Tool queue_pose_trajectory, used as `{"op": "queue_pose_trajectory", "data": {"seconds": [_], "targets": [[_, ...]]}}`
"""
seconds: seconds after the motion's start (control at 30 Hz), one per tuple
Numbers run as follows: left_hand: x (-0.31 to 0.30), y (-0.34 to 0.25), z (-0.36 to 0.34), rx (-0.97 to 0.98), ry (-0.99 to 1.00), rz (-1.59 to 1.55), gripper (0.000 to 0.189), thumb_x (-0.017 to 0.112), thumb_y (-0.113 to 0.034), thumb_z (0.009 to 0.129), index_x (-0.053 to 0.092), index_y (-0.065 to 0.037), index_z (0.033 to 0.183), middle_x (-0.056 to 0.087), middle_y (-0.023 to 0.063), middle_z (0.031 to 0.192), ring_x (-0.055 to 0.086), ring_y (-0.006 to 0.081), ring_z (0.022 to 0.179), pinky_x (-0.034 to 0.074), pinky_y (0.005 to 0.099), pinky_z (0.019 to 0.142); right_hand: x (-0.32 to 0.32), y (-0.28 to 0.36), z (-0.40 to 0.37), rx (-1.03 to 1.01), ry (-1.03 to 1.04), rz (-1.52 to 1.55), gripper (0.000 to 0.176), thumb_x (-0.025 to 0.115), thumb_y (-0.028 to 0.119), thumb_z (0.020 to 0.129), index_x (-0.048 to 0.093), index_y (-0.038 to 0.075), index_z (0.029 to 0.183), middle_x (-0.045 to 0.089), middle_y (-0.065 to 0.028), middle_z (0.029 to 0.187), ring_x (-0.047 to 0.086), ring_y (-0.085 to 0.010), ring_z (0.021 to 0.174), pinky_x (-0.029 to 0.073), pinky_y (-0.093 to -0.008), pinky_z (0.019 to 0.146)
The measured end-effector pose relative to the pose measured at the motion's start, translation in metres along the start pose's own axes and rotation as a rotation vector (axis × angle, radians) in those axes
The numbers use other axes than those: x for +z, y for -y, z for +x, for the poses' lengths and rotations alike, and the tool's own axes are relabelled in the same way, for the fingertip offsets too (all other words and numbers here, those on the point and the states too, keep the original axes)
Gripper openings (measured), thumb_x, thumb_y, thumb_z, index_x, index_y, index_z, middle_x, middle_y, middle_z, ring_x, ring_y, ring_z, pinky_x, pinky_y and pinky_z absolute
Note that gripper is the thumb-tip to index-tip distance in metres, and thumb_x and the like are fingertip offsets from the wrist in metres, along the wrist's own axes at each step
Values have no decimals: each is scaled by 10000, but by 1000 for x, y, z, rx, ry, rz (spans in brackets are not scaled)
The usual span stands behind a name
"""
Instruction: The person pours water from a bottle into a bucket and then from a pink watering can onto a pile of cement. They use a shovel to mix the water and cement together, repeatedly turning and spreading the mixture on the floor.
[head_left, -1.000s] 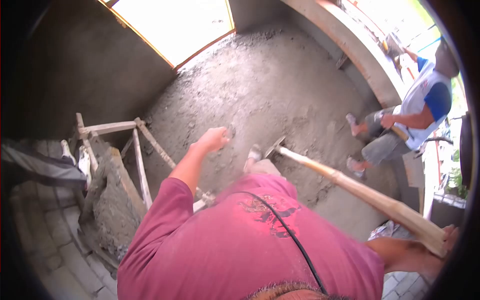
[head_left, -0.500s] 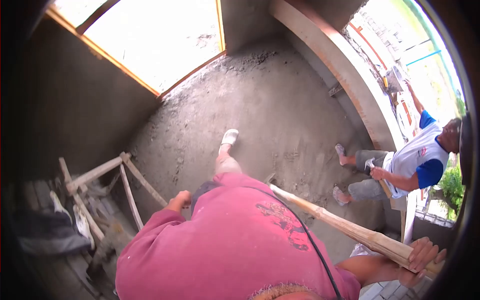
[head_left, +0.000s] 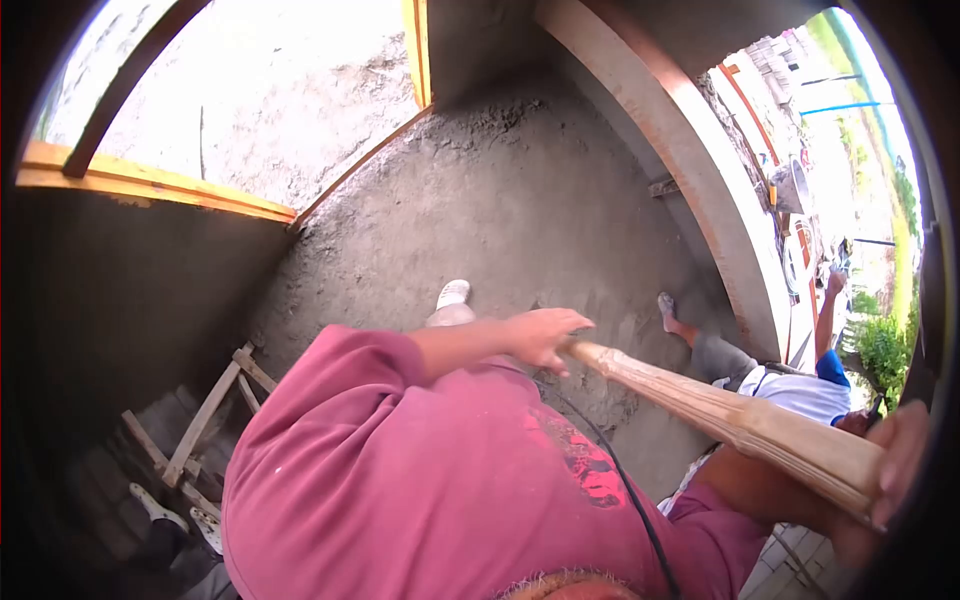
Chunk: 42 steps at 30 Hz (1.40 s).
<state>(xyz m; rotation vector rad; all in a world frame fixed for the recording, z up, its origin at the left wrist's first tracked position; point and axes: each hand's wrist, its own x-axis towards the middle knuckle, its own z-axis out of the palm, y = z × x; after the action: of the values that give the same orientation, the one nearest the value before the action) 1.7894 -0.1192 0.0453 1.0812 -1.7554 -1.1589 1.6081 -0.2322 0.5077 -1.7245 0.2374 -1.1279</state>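
A split bamboo pole (head_left: 720,408) slants across the right side of the view, its thicker end toward the right edge. My right hand (head_left: 902,455), partly in the dark rim of the view, is closed around that thicker end. My left hand (head_left: 548,338) reaches across my body to the thinner end, with fingers stretched out and fingertips right by the tip. Below the pole runs a black cord (head_left: 625,475) over my red shirt (head_left: 440,480).
A co-worker (head_left: 800,398) is at the right by the curved wall ledge (head_left: 690,140), one arm raised. Wooden framing (head_left: 205,425) stands at the lower left, near another person's shoes (head_left: 155,507). Rough grey floor (head_left: 500,220) extends to a bright doorway with an orange frame (head_left: 170,190).
My left hand has swung from my left side over to the pole's thinner end. The pole has shifted slightly upward. The co-worker has turned and leaned toward the outside.
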Motion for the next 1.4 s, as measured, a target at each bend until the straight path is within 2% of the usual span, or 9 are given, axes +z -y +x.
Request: {"op": "queue_pose_trajectory", "data": {"seconds": [0.17, 0.37, 0.43, 0.53, 0.67, 0.7, 0.8, 1.03, 1.4], "targets": [[-43, -15, 69, -31, -94, -2, 307, 812, -285, 753, 632, -101, 921, 692, 145, 883, 663, 388, 921, 506, 475, 792, -40, 45, 10, -153, -25, -94, 227, 621, 31, 733, 469, 20, 900, 442, -55, 756, 462, -177, 664, 409, -402, 721], [-127, 2, 108, -64, -205, 232, 197, 669, -40, 708, 661, -76, 902, 692, 168, 868, 669, 396, 917, 512, 488, 814, -119, 68, -38, -216, -295, -130, 205, 628, 45, 698, 463, 39, 819, 428, -60, 766, 450, -189, 712, 384, -421, 777], [-147, 27, 123, -39, -208, 320, 168, 661, -46, 706, 660, -82, 870, 701, 155, 862, 678, 377, 892, 514, 484, 815, -120, 25, -63, -56, -472, 127, 220, 625, 66, 750, 489, 11, 913, 478, -85, 846, 488, -202, 822, 403, -438, 937], [-175, 68, 141, -81, -174, 484, 144, 672, -74, 747, 668, -96, 889, 708, 146, 892, 682, 360, 924, 528, 463, 851, -133, -37, -96, 40, -818, -94, 184, 583, 37, 793, 498, -18, 947, 535, -168, 949, 528, -315, 1040, 344, -530, 1102], [-195, 134, 162, -270, -123, 644, 128, 658, -65, 797, 671, -108, 917, 708, 140, 951, 669, 335, 1002, 522, 453, 894, -144, -142, -133, 185, -819, -13, 167, 565, 41, 880, 528, -21, 1031, 597, -210, 1041, 529, -367, 1189, 327, -547, 1161], [-194, 160, 164, -322, -145, 693, 134, 653, -62, 808, 672, -111, 931, 706, 137, 968, 663, 332, 1024, 519, 450, 906, -144, -178, -150, 135, -737, 374, 196, 593, 71, 900, 557, 19, 1085, 620, -187, 1094, 544, -355, 1202, 343, -545, 1158], [-184, 204, 155, -538, -122, 710, 228, 737, -152, 829, 652, -99, 1034, 663, 146, 1107, 626, 338, 1111, 513, 444, 958, -88, -273, -167, 227, -661, 341, 274, 668, 10, 841, 577, 120, 1075, 609, -63, 1083, 547, -297, 1198, 278, -530, 1207], [-126, 241, 146, -676, 129, 888, 269, 730, -196, 860, 654, -101, 1099, 666, 150, 1157, 601, 329, 1193, 504, 425, 1007, -76, -246, -247, 387, -794, 287, 330, 647, -17, 754, 523, 133, 1021, 548, -37, 1006, 526, -268, 1170, 254, -540, 1210], [-52, 160, 179, -501, 287, 759, 286, 777, -301, 800, 670, -109, 983, 699, 155, 1043, 653, 355, 1076, 529, 458, 928, -140, -141, -237, 366, -815, 155, 359, 662, 38, 719, 461, 139, 999, 483, -23, 937, 504, -227, 1042, 302, -505, 1128]]}}
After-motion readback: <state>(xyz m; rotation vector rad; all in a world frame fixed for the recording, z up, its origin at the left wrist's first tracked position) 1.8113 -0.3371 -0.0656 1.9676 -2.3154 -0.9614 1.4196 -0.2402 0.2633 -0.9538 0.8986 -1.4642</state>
